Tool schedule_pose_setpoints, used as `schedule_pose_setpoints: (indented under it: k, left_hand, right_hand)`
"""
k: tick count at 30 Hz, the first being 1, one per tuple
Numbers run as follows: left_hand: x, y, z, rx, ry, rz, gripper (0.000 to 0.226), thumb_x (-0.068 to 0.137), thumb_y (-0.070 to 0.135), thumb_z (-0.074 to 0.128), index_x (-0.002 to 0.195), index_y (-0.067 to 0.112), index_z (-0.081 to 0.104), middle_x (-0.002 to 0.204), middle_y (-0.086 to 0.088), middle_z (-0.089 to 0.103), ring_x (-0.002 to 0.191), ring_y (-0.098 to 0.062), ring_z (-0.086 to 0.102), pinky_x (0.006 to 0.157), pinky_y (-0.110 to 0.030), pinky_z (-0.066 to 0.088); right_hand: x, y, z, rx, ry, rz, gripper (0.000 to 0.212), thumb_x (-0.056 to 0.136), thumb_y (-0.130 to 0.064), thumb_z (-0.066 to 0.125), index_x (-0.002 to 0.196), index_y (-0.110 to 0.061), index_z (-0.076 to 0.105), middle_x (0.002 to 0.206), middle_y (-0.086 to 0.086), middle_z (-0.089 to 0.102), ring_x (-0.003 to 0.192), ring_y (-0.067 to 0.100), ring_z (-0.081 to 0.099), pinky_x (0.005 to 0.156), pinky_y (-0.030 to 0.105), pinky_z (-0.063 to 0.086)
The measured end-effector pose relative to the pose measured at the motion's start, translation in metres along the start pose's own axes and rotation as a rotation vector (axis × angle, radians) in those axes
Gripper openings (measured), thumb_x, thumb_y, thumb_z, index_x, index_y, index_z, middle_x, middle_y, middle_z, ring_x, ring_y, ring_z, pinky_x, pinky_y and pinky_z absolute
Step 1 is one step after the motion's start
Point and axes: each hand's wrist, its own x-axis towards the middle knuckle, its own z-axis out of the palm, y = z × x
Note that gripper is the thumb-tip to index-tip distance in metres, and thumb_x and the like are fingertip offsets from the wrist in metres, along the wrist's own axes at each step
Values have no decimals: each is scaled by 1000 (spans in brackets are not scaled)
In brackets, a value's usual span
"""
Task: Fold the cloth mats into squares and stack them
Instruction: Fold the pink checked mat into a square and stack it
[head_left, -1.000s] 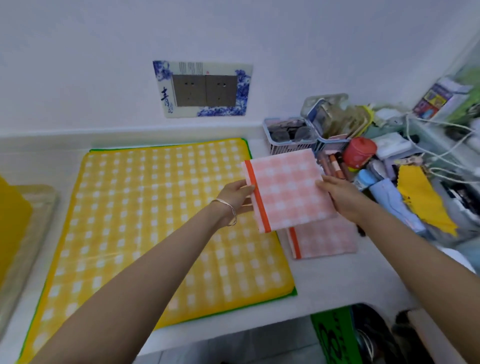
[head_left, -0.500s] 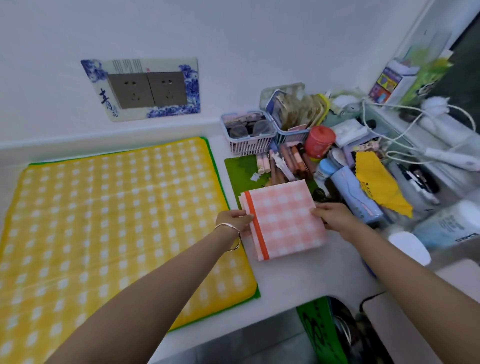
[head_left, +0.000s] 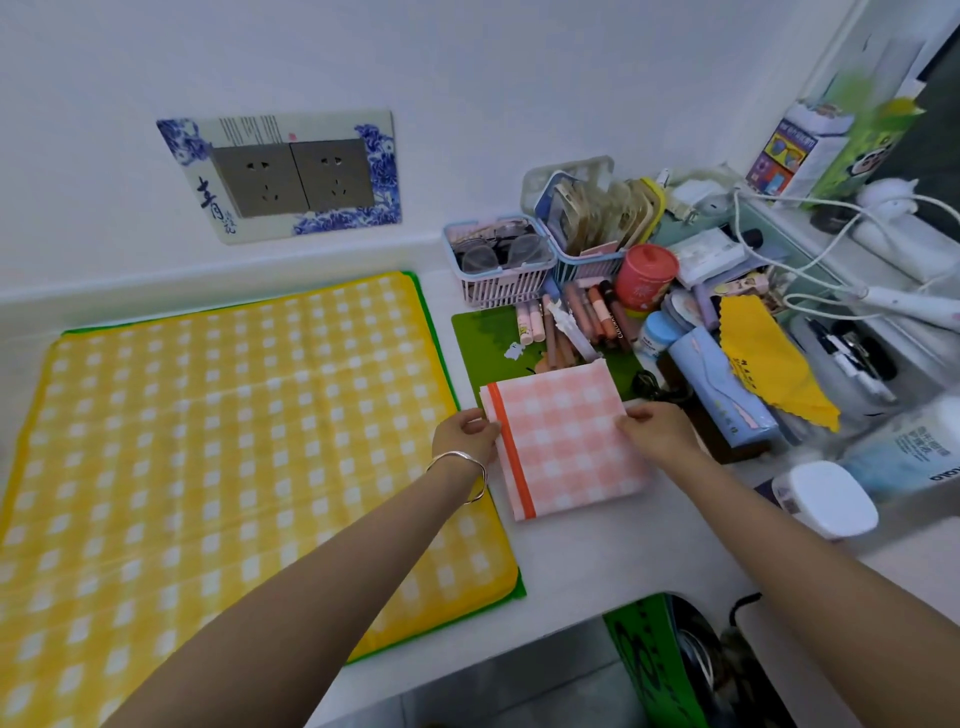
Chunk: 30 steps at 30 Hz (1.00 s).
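Observation:
A folded pink checked cloth mat (head_left: 563, 441) with an orange stripe along its left side lies flat on the white counter (head_left: 597, 561). A pale cloth edge shows beneath its far side. My left hand (head_left: 464, 432), a silver bangle on the wrist, pinches the striped left edge with curled fingers. My right hand (head_left: 655, 432) holds the mat's right edge, fingers curled over the top. A large yellow checked mat (head_left: 218, 441) with green trim lies spread out to the left.
A green pad (head_left: 480, 345) sits just behind the pink mat, strewn with cosmetic tubes (head_left: 582, 322). Baskets (head_left: 498, 265), a red jar (head_left: 647, 278), a blue bottle (head_left: 719, 384), a yellow cloth (head_left: 763, 364), white cables (head_left: 810, 254) and a white-lidded tub (head_left: 826, 499) crowd the right. The counter edge runs near me.
Both hands have lowered the folded pink mat from the air onto the other pink mat on the counter, covering it. The view has swung to the right.

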Motion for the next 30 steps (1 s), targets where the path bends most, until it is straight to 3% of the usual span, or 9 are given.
schedule_pose_setpoints:
  k: [4,7,10,12,16,18,20,25,30]
  left_hand:
    - [-2,3,3,86,-57,-76,46,96,25,47,136,3,43,135,-22,49,123,-38,48,103,-46,41]
    - [-16,7,6,96,-166,-141,42,99,24,37,133,-1,43,135,-21,48,120,-36,50,97,-38,42]
    - [-17,3,14,26,-217,-177,42,100,25,36,133,-1,43,108,-14,56,90,-26,52,88,-35,42]
    - [-15,2,18,25,-202,-175,38,100,27,33,125,3,49,93,-7,53,85,-24,50,94,-39,43]
    - [-13,4,16,-8,-198,-189,33,101,29,32,77,15,52,77,-1,54,85,-25,54,85,-33,45]
    - [-19,7,11,-10,-241,-183,31,101,30,33,97,13,58,102,-4,61,96,-24,58,85,-32,45]
    - [-21,8,3,26,-248,-132,41,102,32,31,131,8,46,137,-7,46,127,-26,44,104,-36,37]
    - [-30,5,-45,-4,-240,34,33,100,22,35,127,12,51,129,-6,55,126,-19,45,98,-30,37]
    - [-39,-37,-138,435,-114,366,42,96,41,40,135,26,45,139,6,46,132,-12,38,102,-24,30]
  right_hand:
    - [-1,-3,4,11,-38,27,32,91,-20,55,118,-5,62,116,12,63,108,29,56,89,33,43]
    - [-5,-9,6,47,-83,26,30,94,-17,49,118,-4,61,118,13,60,108,30,55,84,31,41]
    - [-6,-10,8,68,-105,27,32,94,-14,46,121,-5,60,122,14,59,110,30,53,83,29,39]
    - [-7,-9,8,66,-109,26,33,94,-13,45,123,-5,59,124,14,58,112,30,53,84,29,39]
    - [-8,-8,9,74,-104,26,33,94,-13,44,122,-5,58,123,14,58,110,29,53,83,30,40]
    - [-9,-9,10,82,-85,19,34,94,-13,44,126,-5,54,127,14,56,112,29,52,86,33,42]
    - [-11,-14,11,87,-17,5,44,94,-15,47,137,-6,43,139,13,47,124,29,45,98,38,39]
    - [-40,-45,30,105,149,-219,45,95,-17,48,139,-14,39,143,4,40,129,23,41,100,33,36]
    - [-89,-74,87,22,-109,-630,48,97,-27,48,143,-22,36,152,-7,30,140,9,24,113,25,21]
